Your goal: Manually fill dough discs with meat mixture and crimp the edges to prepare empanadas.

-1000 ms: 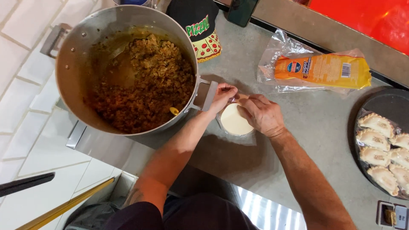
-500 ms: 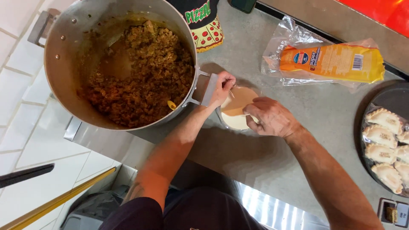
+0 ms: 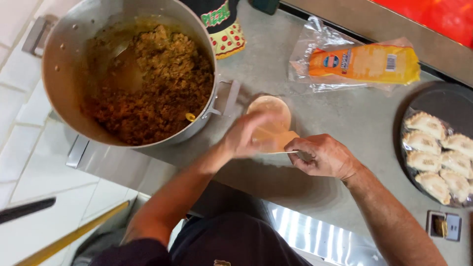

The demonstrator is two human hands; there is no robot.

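I am looking down at a grey table [image 3: 345, 113], and both hands are meeting near the middle of the frame over a stack of round dough discs [image 3: 270, 109]. My left hand [image 3: 246, 135] is blurring a little, fingers curled loosely around the lower left edge of a single thin dough disc [image 3: 276, 140], which is lifting off the stack. My right hand [image 3: 322, 156] is pinching the same disc at its lower right edge, thumb and forefinger closed on it, the other fingers tucked under. So both hands are closed on that one disc, which is lying between them, tilted, just below and overlapping the stack.

The relation that matters: the disc is sitting directly between the hands, the stack is lying just above them toward the upper middle of the frame, and the left hand is the nearer one to the big metal pot [image 3: 128, 74]. That pot, in the upper left of the frame, is holding brown minced filling [image 3: 157, 93], and its side handle is almost touching the stack. A clear bag with an orange packet [image 3: 362, 61] is lying at the upper right, and a dark tray [image 3: 446, 103] of folded pastries [image 3: 436, 157] is sitting at the right edge, well apart from the hands.
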